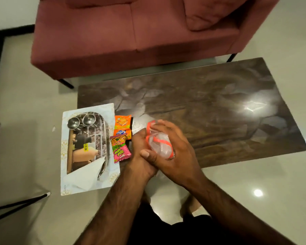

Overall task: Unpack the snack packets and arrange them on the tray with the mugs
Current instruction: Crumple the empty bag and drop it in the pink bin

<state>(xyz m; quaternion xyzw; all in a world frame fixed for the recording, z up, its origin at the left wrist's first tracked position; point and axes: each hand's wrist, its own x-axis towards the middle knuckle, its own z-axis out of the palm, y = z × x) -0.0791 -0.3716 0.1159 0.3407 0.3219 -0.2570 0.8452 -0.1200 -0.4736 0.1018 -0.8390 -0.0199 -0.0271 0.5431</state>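
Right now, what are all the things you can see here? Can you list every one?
Sofa: one, dusty pink, behind the table.
Table: one, dark marbled brown, centre.
Placemat: one, pale patterned, on the table's left end.
Tray: one, shiny mirror-like metal, on the placemat.
Steel mugs: two, silver, at the tray's far end.
Tissue: one, white, over the tray's near end.
Snack packets: three or so, orange, green and pink, on the table beside the tray.
Plastic bag: one, clear with orange trim, crumpled between both hands.
Left hand: holding the bag.
Right hand: holding the bag.
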